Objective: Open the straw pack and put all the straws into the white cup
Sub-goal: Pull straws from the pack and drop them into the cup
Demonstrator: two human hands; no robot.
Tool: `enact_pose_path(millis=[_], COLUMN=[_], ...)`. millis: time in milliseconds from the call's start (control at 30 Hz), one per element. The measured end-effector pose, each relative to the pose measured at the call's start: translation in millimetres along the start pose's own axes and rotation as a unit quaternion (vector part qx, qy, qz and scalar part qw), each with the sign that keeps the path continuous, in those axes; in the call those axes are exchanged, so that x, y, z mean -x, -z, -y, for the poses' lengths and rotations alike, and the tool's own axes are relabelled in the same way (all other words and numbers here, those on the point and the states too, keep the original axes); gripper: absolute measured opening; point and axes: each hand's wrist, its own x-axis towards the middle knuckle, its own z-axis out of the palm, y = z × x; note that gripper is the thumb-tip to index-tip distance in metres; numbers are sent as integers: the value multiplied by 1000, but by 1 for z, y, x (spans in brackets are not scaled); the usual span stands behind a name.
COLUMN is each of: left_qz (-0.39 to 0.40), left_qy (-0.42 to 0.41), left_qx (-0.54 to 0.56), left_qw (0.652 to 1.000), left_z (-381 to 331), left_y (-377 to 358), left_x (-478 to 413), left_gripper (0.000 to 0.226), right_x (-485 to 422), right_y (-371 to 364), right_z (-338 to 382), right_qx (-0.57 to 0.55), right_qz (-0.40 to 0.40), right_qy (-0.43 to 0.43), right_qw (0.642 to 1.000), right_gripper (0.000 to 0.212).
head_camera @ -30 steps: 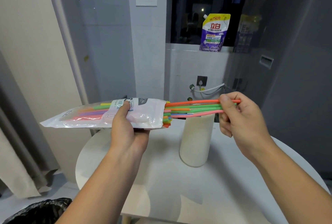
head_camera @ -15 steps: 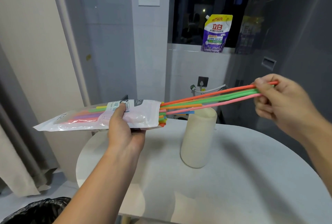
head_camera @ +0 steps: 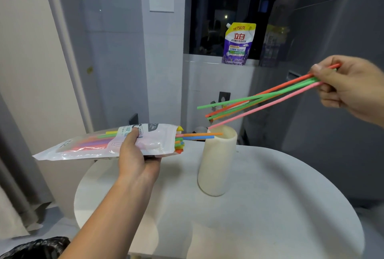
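Observation:
My left hand (head_camera: 135,159) holds the straw pack (head_camera: 99,144) level above the table's left side, its open mouth facing right. Several coloured straws stick out of that mouth, and an orange and a blue one reach toward the white cup (head_camera: 216,163). The cup stands upright on the round white table (head_camera: 270,206). My right hand (head_camera: 351,86) is raised at the upper right, pinching a bunch of straws (head_camera: 261,100) in green, orange and pink. These are fully out of the pack and slope down-left, their free ends fanned just above the cup's rim.
A grey appliance (head_camera: 332,92) stands close behind the table on the right. A purple detergent pouch (head_camera: 238,44) sits on the window ledge. A black bin bag (head_camera: 35,248) lies at the lower left, by a curtain.
My right hand has pulled the bunch of straws up and to the right, clear of the pack. The left hand and pack have barely moved.

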Motion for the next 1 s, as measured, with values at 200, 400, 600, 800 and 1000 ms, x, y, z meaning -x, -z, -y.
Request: enact_pose_path(millis=[200, 400, 600, 800, 1000], left_qz=[11, 9, 15, 19, 10], left_qy=[17, 39, 31, 25, 18], left_qx=[-3, -25, -29, -25, -30], left_qw=[1000, 999, 999, 999, 999], left_z=[6, 17, 24, 26, 28], left_y=[-5, -10, -10, -9, -8], left_x=[3, 12, 17, 20, 21], left_gripper=[33, 41, 45, 47, 46], right_x=[-6, -4, 2, 6, 0], right_y=[4, -3, -2, -10, -21], right_z=[17, 39, 50, 55, 59], right_qx=[97, 157, 179, 226, 308], right_qz=[-13, -15, -12, 5, 43], right_qy=[10, 13, -1, -25, -42], right_qw=[995, 987, 984, 974, 949], right_gripper=[29, 25, 24, 23, 26])
